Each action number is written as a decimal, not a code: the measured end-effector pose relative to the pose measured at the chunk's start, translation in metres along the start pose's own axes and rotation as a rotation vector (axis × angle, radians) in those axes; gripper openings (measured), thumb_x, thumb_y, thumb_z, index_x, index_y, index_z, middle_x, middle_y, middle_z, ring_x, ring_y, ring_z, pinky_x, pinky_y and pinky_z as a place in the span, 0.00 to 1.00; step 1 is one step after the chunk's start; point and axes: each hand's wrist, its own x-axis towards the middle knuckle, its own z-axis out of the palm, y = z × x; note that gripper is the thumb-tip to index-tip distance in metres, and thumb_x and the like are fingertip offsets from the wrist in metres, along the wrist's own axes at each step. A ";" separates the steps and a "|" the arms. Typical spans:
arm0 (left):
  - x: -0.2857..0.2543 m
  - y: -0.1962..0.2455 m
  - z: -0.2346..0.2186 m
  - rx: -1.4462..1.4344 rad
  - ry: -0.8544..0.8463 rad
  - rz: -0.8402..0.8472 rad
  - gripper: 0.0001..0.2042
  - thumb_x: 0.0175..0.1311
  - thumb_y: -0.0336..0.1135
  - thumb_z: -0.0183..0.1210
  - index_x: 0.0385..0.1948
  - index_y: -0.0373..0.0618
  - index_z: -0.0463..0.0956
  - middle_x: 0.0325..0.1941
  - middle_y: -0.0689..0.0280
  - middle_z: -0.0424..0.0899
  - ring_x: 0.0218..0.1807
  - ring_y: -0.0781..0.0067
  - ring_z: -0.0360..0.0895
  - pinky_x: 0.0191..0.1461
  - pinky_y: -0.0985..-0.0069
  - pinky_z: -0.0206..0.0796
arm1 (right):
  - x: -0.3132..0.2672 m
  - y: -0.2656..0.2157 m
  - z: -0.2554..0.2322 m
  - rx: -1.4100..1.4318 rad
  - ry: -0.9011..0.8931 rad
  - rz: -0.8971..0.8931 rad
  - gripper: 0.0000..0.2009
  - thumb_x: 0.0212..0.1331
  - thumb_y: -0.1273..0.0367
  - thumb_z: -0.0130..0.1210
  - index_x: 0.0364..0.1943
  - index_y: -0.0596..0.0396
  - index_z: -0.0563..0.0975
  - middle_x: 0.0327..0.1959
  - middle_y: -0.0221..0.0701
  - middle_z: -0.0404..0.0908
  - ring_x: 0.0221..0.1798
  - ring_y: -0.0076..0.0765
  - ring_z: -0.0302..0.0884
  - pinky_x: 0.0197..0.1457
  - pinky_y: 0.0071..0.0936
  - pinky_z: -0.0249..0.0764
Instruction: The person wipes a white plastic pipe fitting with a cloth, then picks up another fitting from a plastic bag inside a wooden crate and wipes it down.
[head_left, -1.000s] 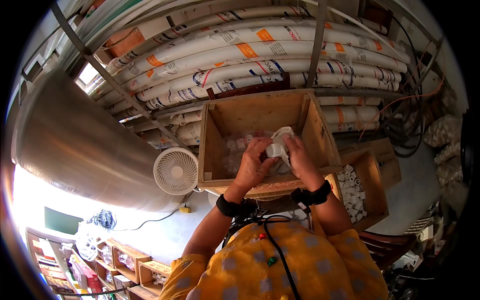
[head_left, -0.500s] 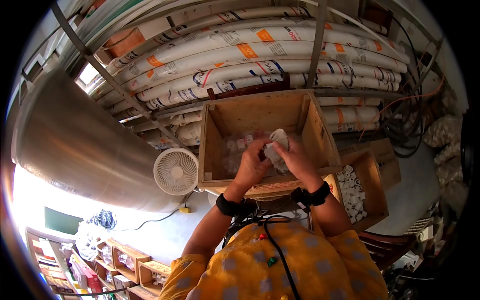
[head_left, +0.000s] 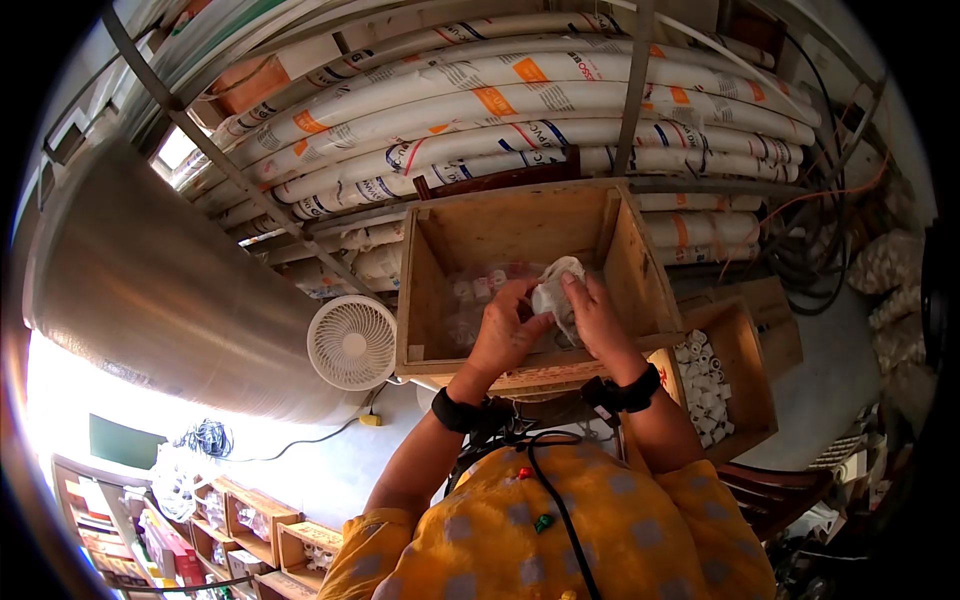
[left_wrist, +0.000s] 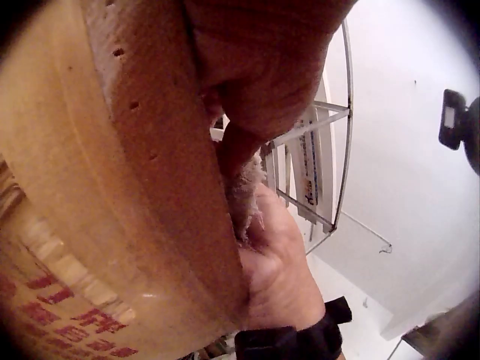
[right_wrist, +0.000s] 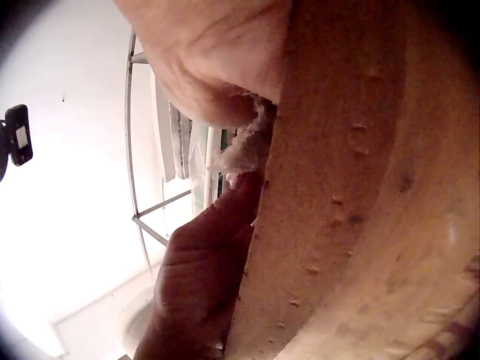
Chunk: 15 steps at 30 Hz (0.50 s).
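Both hands work inside a wooden box. My left hand grips a white round pipe fitting, now mostly hidden by a pale cloth. My right hand pinches the cloth against the fitting, thumb on top. In the left wrist view the frayed cloth shows between the two hands, behind the box's edge. The right wrist view has the cloth there too, with the fitting out of sight. Clear plastic with small white fittings lies in the box, left of the hands.
A small white fan stands left of the box. At the right sits another wooden box with many white fittings. Long wrapped pipes lie on a metal rack behind. A large metallic cylinder fills the left side.
The fitting's white round end showed a second ago; the cloth then came over it. The cloth has shifted and turned a little between the hands, which stay in about the same place.
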 end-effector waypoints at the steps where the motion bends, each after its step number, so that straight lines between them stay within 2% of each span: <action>1: 0.000 0.000 0.000 0.017 0.010 0.009 0.22 0.48 0.24 0.64 0.48 0.38 0.70 0.30 0.62 0.75 0.29 0.73 0.71 0.35 0.76 0.67 | -0.001 -0.002 0.000 0.023 0.011 -0.002 0.19 0.65 0.56 0.45 0.34 0.62 0.72 0.25 0.37 0.75 0.33 0.37 0.73 0.41 0.33 0.66; 3: 0.000 0.000 -0.001 0.020 0.004 0.005 0.22 0.48 0.23 0.63 0.48 0.38 0.70 0.32 0.62 0.75 0.30 0.73 0.71 0.36 0.76 0.67 | -0.002 -0.009 0.002 0.068 0.033 -0.007 0.20 0.65 0.54 0.45 0.34 0.61 0.73 0.27 0.37 0.76 0.33 0.36 0.72 0.41 0.33 0.66; 7: 0.001 -0.012 0.001 -0.054 -0.003 0.087 0.23 0.46 0.21 0.60 0.49 0.40 0.71 0.37 0.59 0.74 0.33 0.70 0.72 0.37 0.75 0.66 | -0.005 -0.028 -0.001 0.025 -0.102 0.015 0.20 0.66 0.54 0.44 0.40 0.61 0.73 0.36 0.36 0.76 0.40 0.37 0.72 0.47 0.31 0.66; 9: 0.000 -0.010 -0.001 0.022 -0.009 0.115 0.23 0.45 0.20 0.59 0.49 0.40 0.71 0.39 0.58 0.73 0.34 0.68 0.72 0.38 0.75 0.66 | -0.008 -0.046 0.000 -0.031 -0.187 0.052 0.20 0.67 0.54 0.44 0.44 0.60 0.73 0.41 0.36 0.76 0.45 0.37 0.72 0.51 0.30 0.66; 13: 0.003 -0.011 -0.002 0.016 -0.025 0.170 0.23 0.45 0.21 0.60 0.48 0.39 0.70 0.38 0.57 0.72 0.33 0.66 0.71 0.38 0.74 0.66 | -0.004 -0.027 0.003 0.007 -0.141 -0.020 0.19 0.67 0.57 0.44 0.47 0.60 0.72 0.45 0.38 0.75 0.49 0.40 0.71 0.54 0.31 0.65; 15: 0.002 -0.006 0.000 0.037 -0.021 0.123 0.22 0.46 0.23 0.61 0.48 0.38 0.70 0.36 0.56 0.73 0.32 0.66 0.72 0.37 0.73 0.66 | -0.004 -0.018 0.003 -0.022 -0.088 -0.042 0.19 0.67 0.58 0.45 0.47 0.61 0.72 0.44 0.39 0.75 0.49 0.42 0.72 0.53 0.32 0.65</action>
